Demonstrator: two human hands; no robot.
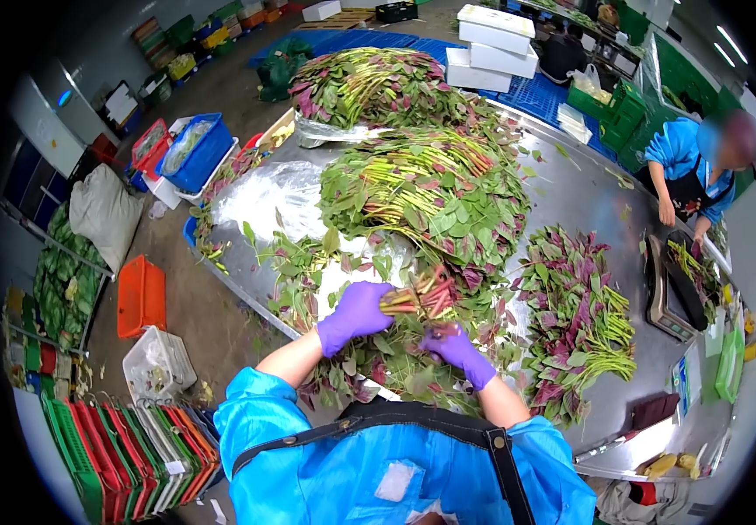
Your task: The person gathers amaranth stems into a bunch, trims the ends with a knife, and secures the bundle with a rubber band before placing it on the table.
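My left hand (357, 317), in a purple glove, is closed around a bunch of amaranth stems (414, 300), whose pinkish-red stem ends point right. Just below those ends is my right hand (460, 352), also gloved in purple. Its fingers are curled together by some brownish stem ends, and what they pinch is too small to make out. Loose leaves and stems (421, 374) are scattered on the table beneath both hands. Beyond them rises a large heap of amaranth (430, 192) with green and purple leaves. Sorted bunches (574, 324) lie in a row to the right.
The metal table (570, 188) carries clear plastic sheeting (268, 199) at left. A co-worker (701, 166) stands at the far right beside a weighing scale (671, 297). Stacked crates (124, 455), an orange bin (141, 296) and a blue crate (191, 153) stand left. White foam boxes (493, 52) are behind.
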